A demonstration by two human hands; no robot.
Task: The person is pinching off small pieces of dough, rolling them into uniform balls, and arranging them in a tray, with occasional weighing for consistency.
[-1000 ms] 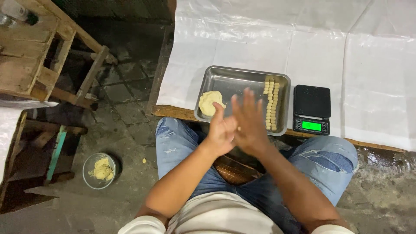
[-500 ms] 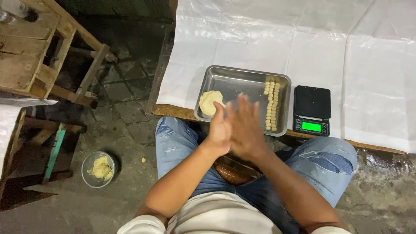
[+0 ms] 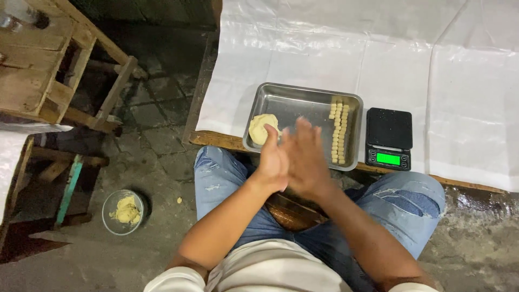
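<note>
The left hand [image 3: 272, 162] and right hand [image 3: 306, 160] are pressed palm to palm above the metal tray [image 3: 292, 100]; any dough between them is hidden. Rolling well likely needs light, even pressure, matching the small pieces [image 3: 338, 132] lined up opposite the dough lump [image 3: 261, 127]

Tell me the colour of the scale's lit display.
Bright green, on the black scale beside the metal tray; head view shows it.
</note>
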